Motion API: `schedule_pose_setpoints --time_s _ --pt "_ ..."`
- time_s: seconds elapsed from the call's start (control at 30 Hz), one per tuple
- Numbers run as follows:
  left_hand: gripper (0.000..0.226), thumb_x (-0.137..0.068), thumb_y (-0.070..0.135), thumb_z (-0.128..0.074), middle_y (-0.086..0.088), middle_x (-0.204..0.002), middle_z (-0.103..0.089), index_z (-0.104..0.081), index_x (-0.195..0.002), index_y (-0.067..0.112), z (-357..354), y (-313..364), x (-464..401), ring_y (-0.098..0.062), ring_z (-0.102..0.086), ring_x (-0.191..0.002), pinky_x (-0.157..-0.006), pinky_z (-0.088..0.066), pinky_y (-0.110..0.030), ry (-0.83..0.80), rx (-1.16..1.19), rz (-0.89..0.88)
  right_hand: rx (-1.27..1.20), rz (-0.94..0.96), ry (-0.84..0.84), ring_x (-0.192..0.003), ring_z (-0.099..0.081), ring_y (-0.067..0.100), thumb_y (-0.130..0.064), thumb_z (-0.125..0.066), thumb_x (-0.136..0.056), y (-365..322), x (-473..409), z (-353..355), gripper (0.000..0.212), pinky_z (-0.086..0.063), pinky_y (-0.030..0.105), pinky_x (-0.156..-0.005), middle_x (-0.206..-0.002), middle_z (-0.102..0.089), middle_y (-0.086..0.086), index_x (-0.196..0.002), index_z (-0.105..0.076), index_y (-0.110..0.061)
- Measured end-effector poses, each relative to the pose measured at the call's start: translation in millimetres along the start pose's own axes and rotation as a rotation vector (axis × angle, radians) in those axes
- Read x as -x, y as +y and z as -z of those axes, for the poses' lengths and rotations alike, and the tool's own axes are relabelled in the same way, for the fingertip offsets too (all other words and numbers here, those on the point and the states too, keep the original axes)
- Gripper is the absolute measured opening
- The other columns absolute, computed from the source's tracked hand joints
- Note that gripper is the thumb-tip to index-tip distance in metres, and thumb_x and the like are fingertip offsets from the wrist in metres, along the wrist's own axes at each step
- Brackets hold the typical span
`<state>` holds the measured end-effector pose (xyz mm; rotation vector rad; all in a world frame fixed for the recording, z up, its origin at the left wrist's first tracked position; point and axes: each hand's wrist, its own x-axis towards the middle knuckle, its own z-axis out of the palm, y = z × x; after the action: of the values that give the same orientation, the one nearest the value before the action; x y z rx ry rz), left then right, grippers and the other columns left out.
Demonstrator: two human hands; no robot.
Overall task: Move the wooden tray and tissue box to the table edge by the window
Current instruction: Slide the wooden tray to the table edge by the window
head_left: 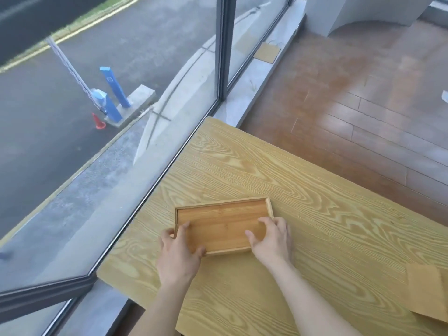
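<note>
A shallow rectangular wooden tray lies flat on the light wood-grain table, a short way in from the table's window-side edge. My left hand grips the tray's near left corner, fingers over the rim. My right hand holds the near right corner, with fingertips inside the tray. At the right border of the view, a tan cardboard-coloured box rests on the table, partly cut off; it may be the tissue box.
A large window with a dark frame runs along the table's left edge, with a grey sill below it. Beyond the far table edge lies a brown wooden floor.
</note>
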<state>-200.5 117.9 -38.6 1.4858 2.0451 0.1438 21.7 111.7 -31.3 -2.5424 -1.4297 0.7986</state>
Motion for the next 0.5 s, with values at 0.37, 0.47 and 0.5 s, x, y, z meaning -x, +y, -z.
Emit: schedule_pose_setpoints --time_s 0.37,0.47,0.5 --pt "0.075 -0.083 0.054 -0.071 -0.008 -0.143 -0.031 -0.039 -0.149 0.036 18.6 -40.4 -15.5 -0.028 -0.041 -0.135 -0.096 -0.049 -0.041 0.037 0.084 0.201 0.128 0.338 -0.057 -0.131 -0.040 0.028 -0.059 -0.069 -0.086 -117.9 -70.5 -20.5 0.052 -0.037 0.043 -0.111 -0.143 -0.049 0.006 -0.130 -0.061 -0.033" --pt "0.077 -0.083 0.059 -0.068 -0.009 -0.141 -0.034 -0.037 -0.150 0.035 20.4 -41.2 -18.0 -0.029 -0.048 -0.129 -0.092 -0.051 -0.042 0.043 0.066 0.232 0.149 0.403 -0.083 -0.137 -0.038 0.028 -0.059 -0.070 -0.085 -137.6 -82.3 -23.8 0.053 -0.032 0.044 -0.115 -0.148 -0.047 0.007 -0.130 -0.060 -0.033" --pt "0.078 -0.083 0.061 -0.066 -0.008 -0.139 -0.034 -0.037 -0.150 0.036 21.0 -42.0 -19.2 -0.029 -0.051 -0.126 -0.090 -0.053 -0.042 0.040 0.057 0.241 0.150 0.414 -0.096 -0.138 -0.037 0.029 -0.059 -0.070 -0.085 -142.9 -85.7 -25.9 0.053 -0.031 0.044 -0.115 -0.150 -0.046 0.007 -0.130 -0.060 -0.033"
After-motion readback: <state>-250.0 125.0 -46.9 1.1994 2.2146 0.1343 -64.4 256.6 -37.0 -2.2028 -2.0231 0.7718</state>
